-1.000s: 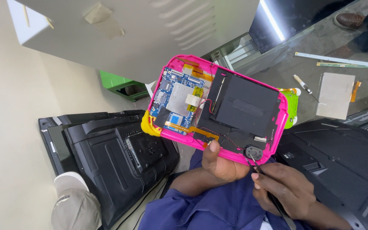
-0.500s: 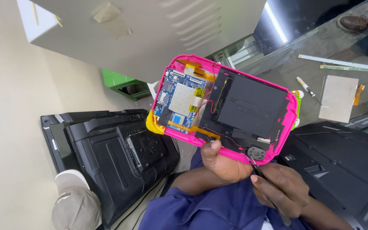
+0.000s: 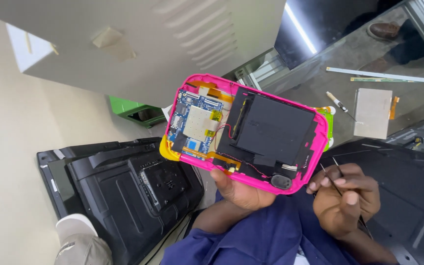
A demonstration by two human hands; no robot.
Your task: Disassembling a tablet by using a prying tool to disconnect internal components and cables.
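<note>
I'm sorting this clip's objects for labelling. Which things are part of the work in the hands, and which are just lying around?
In the work:
- opened pink tablet, held up by the left hand
- its blue circuit board and black battery
- tweezers in the right hand

Lying about:
- black TV back
- green box
- screwdriver and grey plate on the glass table

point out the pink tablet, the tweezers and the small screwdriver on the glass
pink tablet point(image 3: 276, 128), head view, on its black battery pack
tweezers point(image 3: 331, 177), head view, on the thin prongs above the right hand
small screwdriver point(image 3: 338, 103), head view, on its white handle
</note>
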